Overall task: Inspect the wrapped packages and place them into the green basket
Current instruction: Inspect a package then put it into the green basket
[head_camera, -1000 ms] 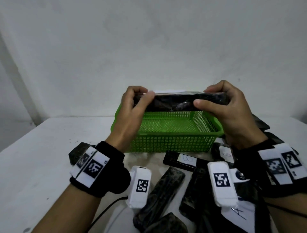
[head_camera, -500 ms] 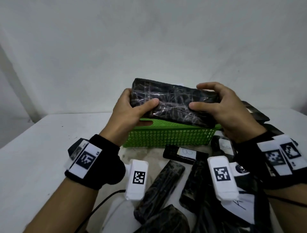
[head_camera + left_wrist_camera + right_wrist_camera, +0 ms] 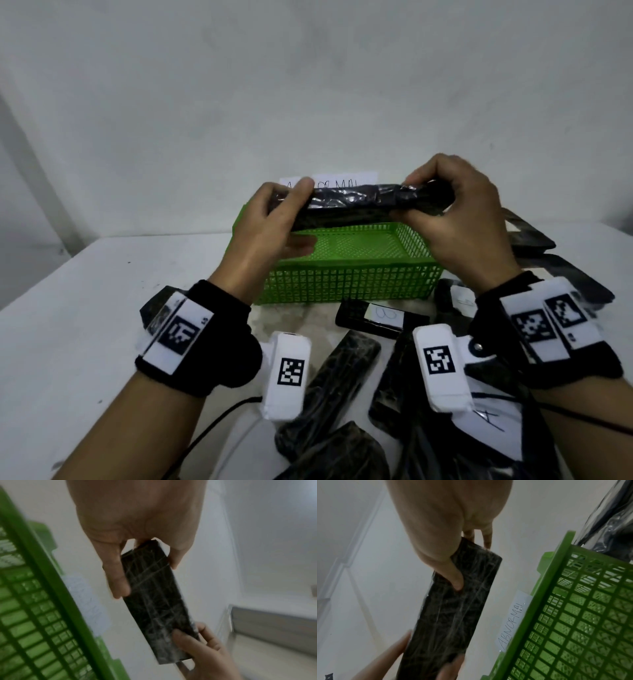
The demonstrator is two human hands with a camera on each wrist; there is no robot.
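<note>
A long black package [image 3: 356,205] wrapped in clear film hangs lengthwise above the far side of the green basket [image 3: 346,279]. My left hand [image 3: 274,219] pinches its left end between thumb and fingers. My right hand [image 3: 455,209] grips its right end. In the left wrist view the package [image 3: 154,599] runs from my left hand [image 3: 130,536] to the other hand's fingers. In the right wrist view the package [image 3: 453,612] lies beside the basket [image 3: 573,622], held by my right hand [image 3: 447,538]. The basket's mesh floor is bare.
Several more black wrapped packages [image 3: 329,387] lie on the white table [image 3: 68,308] in front of and right of the basket, some with white labels [image 3: 383,313]. A paper label [image 3: 511,623] reading ABNORMAL lies just behind the basket. A white wall stands close behind.
The package has been turned: edge-on one second ago, broad face toward me half a second ago, edge-on again now. Both hands have kept their hold and sit slightly lower over the basket.
</note>
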